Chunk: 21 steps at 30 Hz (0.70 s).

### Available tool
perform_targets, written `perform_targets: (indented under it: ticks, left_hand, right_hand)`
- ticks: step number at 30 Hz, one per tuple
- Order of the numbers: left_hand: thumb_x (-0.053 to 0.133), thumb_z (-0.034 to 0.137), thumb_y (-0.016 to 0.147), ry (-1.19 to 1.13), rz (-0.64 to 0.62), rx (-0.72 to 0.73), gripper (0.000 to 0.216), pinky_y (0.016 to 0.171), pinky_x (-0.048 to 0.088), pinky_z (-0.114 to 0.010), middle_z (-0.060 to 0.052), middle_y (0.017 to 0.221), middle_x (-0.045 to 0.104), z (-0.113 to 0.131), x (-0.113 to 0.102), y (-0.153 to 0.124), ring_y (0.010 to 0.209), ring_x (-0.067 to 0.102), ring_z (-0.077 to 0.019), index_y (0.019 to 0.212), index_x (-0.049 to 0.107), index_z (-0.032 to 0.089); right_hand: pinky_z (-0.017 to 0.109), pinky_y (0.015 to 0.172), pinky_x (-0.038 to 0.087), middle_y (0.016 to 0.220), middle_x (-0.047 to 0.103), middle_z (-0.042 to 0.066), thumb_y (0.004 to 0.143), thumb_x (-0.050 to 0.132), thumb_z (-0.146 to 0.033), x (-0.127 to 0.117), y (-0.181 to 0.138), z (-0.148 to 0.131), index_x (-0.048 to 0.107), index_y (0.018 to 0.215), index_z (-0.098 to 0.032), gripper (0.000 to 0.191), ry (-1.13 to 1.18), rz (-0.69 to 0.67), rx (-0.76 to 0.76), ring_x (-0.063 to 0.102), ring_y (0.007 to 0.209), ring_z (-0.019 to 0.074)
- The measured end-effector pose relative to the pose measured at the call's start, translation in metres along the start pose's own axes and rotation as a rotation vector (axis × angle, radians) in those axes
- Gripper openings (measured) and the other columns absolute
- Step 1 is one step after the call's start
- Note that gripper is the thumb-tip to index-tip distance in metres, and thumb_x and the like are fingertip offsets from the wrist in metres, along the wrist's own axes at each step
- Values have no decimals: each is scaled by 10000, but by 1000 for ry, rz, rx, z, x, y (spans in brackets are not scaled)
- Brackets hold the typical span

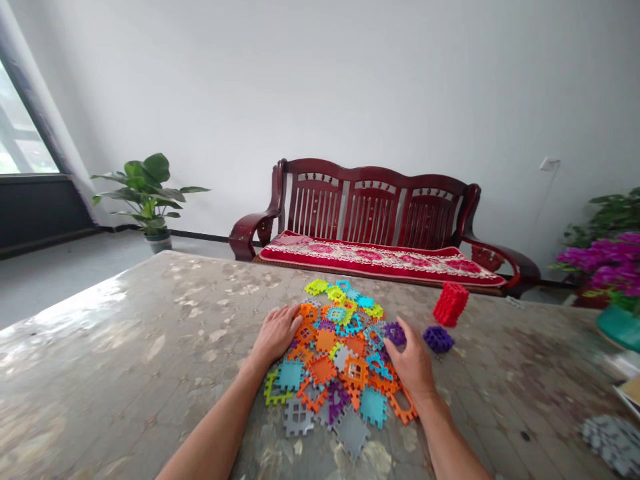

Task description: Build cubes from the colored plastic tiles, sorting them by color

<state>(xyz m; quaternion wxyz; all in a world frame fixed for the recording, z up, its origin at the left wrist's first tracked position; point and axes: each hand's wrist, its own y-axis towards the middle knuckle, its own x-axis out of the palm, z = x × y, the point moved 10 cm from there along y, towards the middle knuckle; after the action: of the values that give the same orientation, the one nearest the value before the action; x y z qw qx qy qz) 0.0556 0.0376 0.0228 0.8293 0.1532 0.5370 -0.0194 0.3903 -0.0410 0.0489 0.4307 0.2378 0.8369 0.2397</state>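
A heap of interlocking plastic puzzle tiles (326,341) in orange, blue, yellow-green, grey and purple lies spread on the table between my hands. My left hand (277,333) rests palm down at the heap's left edge, fingers extended beside the orange tiles. On the right side, my right hand (413,363) has its thumb and index finger apart around the near edge of a purple tile (395,333). I cannot see a firm grip on that tile. Nearest me are a grey window tile (299,418) and a plain grey tile (352,432).
Beyond my right hand stand a red stack of tiles (451,304) and a purple stack (439,339). Grey pieces (613,443) lie at the table's right. A wooden bench (373,207) is behind the table (200,320); a potted plant (155,193) and purple flowers (607,263) flank it.
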Motion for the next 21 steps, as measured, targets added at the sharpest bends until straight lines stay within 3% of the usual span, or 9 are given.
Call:
perform_targets:
  ticks: [16, 21]
  left_hand:
    - [346, 394, 939, -14, 25, 18, 441, 1120, 311, -410, -47, 1351, 602, -5, 0, 1, 1294, 492, -228, 1302, 556, 257]
    - [344, 396, 937, -20, 18, 9, 438, 1121, 315, -401, -34, 1349, 605, -7, 0, 2, 1286, 500, -221, 1284, 574, 260]
  right_hand:
    - [455, 983, 456, 1236, 607, 152, 834, 531, -333, -5, -2, -7, 511, 1288, -152, 489, -11, 54, -23, 562, 1141, 266]
    - [450, 960, 449, 1212, 617, 158, 844, 527, -398, -37, 13, -2, 509, 1290, -152, 510, -127, 154, -42, 563, 1113, 280]
